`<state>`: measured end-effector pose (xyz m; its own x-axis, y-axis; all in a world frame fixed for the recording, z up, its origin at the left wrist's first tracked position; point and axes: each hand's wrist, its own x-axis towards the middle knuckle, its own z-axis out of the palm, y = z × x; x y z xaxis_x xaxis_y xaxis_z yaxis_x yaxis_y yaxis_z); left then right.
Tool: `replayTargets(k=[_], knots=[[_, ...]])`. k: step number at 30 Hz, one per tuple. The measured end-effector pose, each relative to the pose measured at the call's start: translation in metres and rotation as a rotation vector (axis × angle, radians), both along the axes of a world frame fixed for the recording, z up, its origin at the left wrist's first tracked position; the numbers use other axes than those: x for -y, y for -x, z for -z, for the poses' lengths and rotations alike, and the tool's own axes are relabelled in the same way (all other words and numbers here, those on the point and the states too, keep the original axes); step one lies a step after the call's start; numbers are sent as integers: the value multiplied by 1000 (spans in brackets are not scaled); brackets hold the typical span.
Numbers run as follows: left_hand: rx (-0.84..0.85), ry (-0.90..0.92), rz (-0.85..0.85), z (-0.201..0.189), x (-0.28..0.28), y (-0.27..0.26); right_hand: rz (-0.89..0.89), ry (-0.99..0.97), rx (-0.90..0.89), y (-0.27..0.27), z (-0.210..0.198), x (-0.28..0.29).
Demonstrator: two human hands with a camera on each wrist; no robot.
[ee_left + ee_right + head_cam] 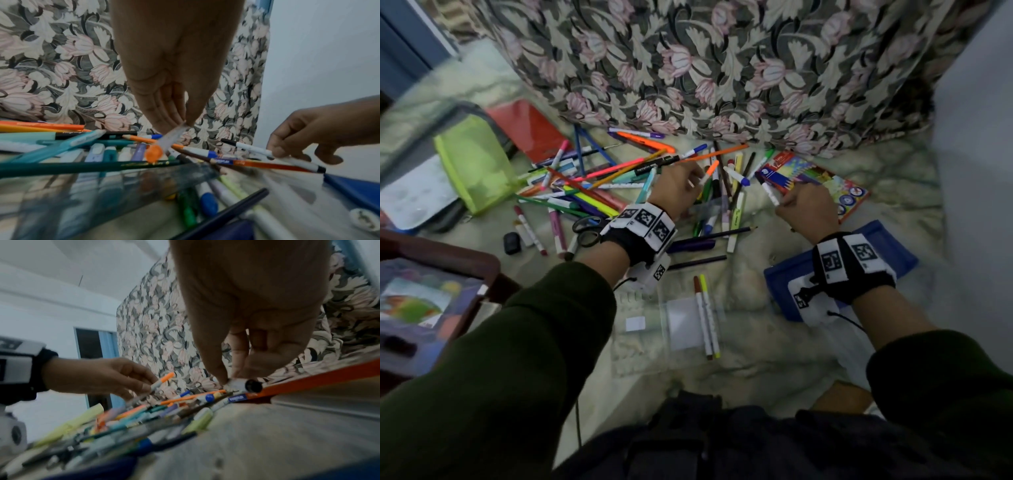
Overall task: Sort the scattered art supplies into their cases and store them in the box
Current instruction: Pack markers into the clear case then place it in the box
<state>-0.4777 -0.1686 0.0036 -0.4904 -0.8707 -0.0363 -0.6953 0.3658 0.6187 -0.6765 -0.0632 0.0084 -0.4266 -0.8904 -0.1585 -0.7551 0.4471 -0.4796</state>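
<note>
Pens, markers and pencils (pixel 599 185) lie scattered in a heap on the marble floor. My left hand (pixel 700 178) hovers over the heap and pinches a white marker with an orange cap (pixel 709 172), which shows blurred in the left wrist view (pixel 154 153). My right hand (pixel 780 202) pinches a white marker with a black cap (pixel 770 192) in front of the coloured pencil box (pixel 828 186); its fingertips (pixel 223 380) close on that black-capped marker (pixel 252 385). A clear plastic case (pixel 681 329) near me holds two markers (pixel 707 318).
A blue case (pixel 887 251) lies under my right wrist. A green mesh pouch (pixel 476 164) and a red folder (pixel 527 126) sit at the left, and scissors (pixel 585 231) lie by my left wrist. A brown box (pixel 482 267) stands at the near left. Floral cloth (pixel 722 68) hangs behind.
</note>
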Motion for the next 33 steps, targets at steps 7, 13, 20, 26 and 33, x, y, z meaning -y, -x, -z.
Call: replayTargets(k=[7,13,20,26,33], knots=[[-214,-242,-17,-11,-58,-24,74,-3,565,-53,-12,-35],[-282,-369,-107,-3,-103,-60,8,-104,599,-102,0,-70],[-310,-490,-236,23,-150,-87,-122,-162,555,-138,25,-109],[-257,-420,-303,35,-156,-79,-189,-64,396,-145,36,-116],[-178,-363,-314,40,-154,-73,-176,-57,322,-150,38,-115]])
